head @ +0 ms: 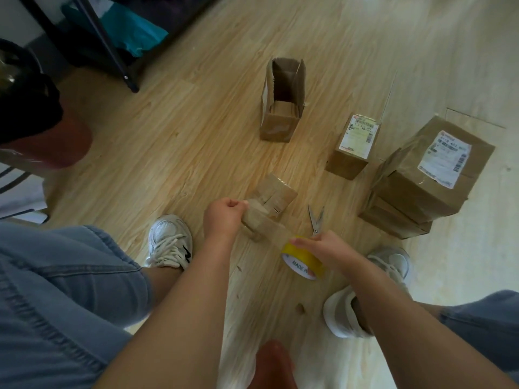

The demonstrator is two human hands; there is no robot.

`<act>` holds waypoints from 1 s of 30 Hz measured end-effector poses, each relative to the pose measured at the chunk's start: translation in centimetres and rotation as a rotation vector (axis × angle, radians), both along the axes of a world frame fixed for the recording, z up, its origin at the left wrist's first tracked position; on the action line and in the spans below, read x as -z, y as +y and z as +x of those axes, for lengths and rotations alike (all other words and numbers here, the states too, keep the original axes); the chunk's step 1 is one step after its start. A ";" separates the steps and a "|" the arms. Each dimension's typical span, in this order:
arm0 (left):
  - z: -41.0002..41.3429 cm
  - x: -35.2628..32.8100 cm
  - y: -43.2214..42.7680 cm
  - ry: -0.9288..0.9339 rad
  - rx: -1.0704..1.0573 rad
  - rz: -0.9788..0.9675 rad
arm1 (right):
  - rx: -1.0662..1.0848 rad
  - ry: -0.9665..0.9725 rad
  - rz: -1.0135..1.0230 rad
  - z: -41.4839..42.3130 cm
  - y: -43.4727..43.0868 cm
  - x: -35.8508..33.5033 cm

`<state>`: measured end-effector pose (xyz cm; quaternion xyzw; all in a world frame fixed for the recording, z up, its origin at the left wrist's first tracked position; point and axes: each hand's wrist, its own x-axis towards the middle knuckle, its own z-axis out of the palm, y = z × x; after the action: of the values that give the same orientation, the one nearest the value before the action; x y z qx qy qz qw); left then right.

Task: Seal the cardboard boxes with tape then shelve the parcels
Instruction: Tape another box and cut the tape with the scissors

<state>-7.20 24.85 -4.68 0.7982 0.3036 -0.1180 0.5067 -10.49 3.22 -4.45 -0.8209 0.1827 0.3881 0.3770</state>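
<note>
Here, small brown taped box [269, 204] in left fingers [223, 217], yellow tape roll [304, 259] in right fingers [323, 244].

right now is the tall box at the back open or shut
Open: the tall box stands upright with its top flaps raised, dark interior visible.

Bare wood floor [179, 153] lies open across the middle and left of the frame, from the white left shoe [170, 241] up to the black shelf leg [132, 84] at upper left. Right of centre is crowded: an open, upright cardboard box [282, 101] stands at upper middle, a small labelled parcel [354, 146] sits right of it, and a stack of taped parcels [421, 178] fills the right edge. Narrow floor gaps separate these three. Low in the centre, scissors [316, 220] lie between the small box [269, 209] being taped and the stack, near the tape roll [304, 261]. Floor at upper right is clear.
</note>
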 end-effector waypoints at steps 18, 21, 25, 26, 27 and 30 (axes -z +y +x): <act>7.9 3.1 1.0 0.087 0.210 0.197 | 0.036 -0.168 -0.104 4.7 1.8 2.4; 7.9 4.0 1.1 0.111 0.202 0.181 | 0.014 -0.144 -0.132 4.9 2.1 3.0; 7.9 4.6 0.9 0.154 0.152 0.094 | -0.011 -0.126 -0.160 5.2 2.4 3.6; 7.9 4.7 0.9 0.166 0.135 0.070 | -0.021 -0.123 -0.168 5.2 2.4 3.7; 7.8 5.0 0.9 0.178 0.115 0.048 | -0.026 -0.118 -0.173 5.2 2.5 3.9; 7.6 5.5 0.7 0.212 0.044 -0.040 | -0.023 -0.103 -0.163 5.0 2.7 4.0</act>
<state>0.43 25.59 -10.22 0.7774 0.3355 -0.2188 0.4850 -5.45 5.94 -8.46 -0.8698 0.1847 0.3335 0.3133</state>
